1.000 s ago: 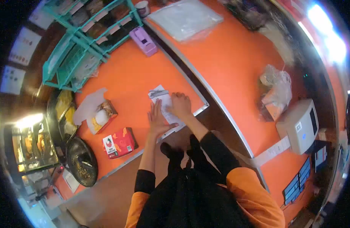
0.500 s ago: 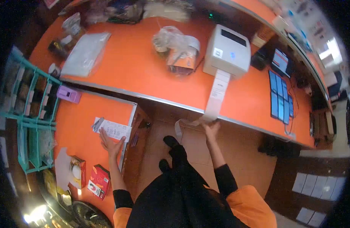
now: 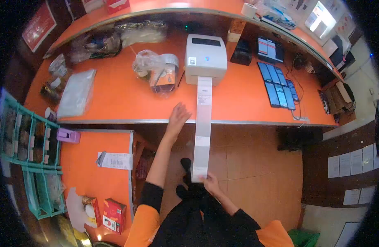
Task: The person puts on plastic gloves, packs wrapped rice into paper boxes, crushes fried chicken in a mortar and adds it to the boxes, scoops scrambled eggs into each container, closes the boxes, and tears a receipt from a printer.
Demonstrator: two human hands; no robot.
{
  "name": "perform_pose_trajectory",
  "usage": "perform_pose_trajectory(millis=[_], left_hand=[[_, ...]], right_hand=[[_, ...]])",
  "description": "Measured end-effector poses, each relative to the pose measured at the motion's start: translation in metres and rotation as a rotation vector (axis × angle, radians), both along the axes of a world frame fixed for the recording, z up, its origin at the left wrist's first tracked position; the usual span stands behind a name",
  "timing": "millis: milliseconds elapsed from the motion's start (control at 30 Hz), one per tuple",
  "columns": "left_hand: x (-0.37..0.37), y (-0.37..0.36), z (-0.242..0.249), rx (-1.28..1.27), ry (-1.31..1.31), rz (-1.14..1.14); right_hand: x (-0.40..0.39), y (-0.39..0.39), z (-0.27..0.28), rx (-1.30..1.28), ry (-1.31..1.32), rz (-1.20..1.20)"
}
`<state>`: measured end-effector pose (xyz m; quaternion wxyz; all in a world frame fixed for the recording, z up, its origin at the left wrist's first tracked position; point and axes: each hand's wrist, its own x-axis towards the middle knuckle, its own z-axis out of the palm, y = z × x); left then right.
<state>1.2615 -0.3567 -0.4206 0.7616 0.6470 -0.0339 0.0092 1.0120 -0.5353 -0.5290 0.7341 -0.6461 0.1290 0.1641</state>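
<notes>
A long strip of printed paper (image 3: 203, 119) hangs out of the white label printer (image 3: 206, 59), over the metal counter edge and down towards my body. My right hand (image 3: 213, 185) pinches its lower end and holds it taut. To the left of the strip, my left hand (image 3: 179, 118) is raised over the counter's front edge, fingers stretched out, holding nothing and apart from the paper. On the lower side table (image 3: 82, 164) lies a printed slip (image 3: 117, 161) with a grey piece at its left end.
Left of the printer sit a plastic bag (image 3: 148, 62) and an orange box (image 3: 164, 82). Several phones (image 3: 278, 88) lie on the right. Green racks (image 3: 31, 136), a purple device (image 3: 68, 135) and a red box (image 3: 114, 214) are at the left.
My left hand has left the printed slip and moved up and right beside the strip. My right hand has drawn the strip's end down towards me, straightening it. The view has shifted.
</notes>
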Motion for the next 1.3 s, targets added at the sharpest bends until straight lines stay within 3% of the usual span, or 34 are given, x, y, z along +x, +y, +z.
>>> perform_pose_trajectory(millis=[67,200,333,367,400,467,567,633,767,933,1067,1167,1233,1300], left_hand=[[0.029,-0.022,0.005,-0.201,0.311,-0.165],[0.061,-0.049,-0.01,-0.345,0.314,-0.305],[0.058,-0.06,-0.011,-0.321,0.28,-0.424],[0.049,-0.06,-0.011,-0.32,0.305,-0.436],[0.035,-0.059,-0.012,-0.319,0.338,-0.447],[0.009,-0.051,-0.011,-0.273,0.343,-0.497],[-0.035,-0.044,-0.03,-0.224,0.332,-0.57],[-0.065,-0.04,-0.037,-0.204,0.359,-0.572],[-0.115,-0.032,-0.073,-0.31,0.463,-0.503],[-0.154,-0.022,-0.084,-0.19,0.417,-0.468],[-0.188,-0.016,-0.088,-0.177,0.414,-0.479],[-0.214,-0.013,-0.094,-0.14,0.442,-0.52],[-0.231,-0.012,-0.095,-0.1,0.468,-0.525],[-0.246,-0.011,-0.092,-0.019,0.482,-0.575]], right_hand=[[-0.016,-0.002,0.01,0.076,-0.074,0.064],[-0.034,-0.018,-0.006,0.097,-0.016,0.141],[-0.046,-0.047,-0.054,-0.108,0.096,0.391],[-0.048,-0.051,-0.06,-0.214,0.168,0.469],[-0.061,-0.052,-0.085,-0.071,0.048,0.332],[-0.038,-0.047,-0.017,0.03,0.209,0.237],[-0.03,-0.044,0.003,0.061,0.316,0.14],[-0.023,-0.044,0.02,0.05,0.283,0.323],[-0.052,-0.051,-0.035,0.048,0.22,0.435],[-0.077,-0.047,-0.044,-0.098,0.192,0.515],[-0.095,-0.041,-0.048,-0.035,0.081,0.466],[-0.092,-0.036,-0.034,-0.143,0.022,0.5],[-0.083,-0.031,-0.003,-0.524,0.125,0.594],[-0.088,-0.03,-0.015,-0.572,0.064,0.506]])
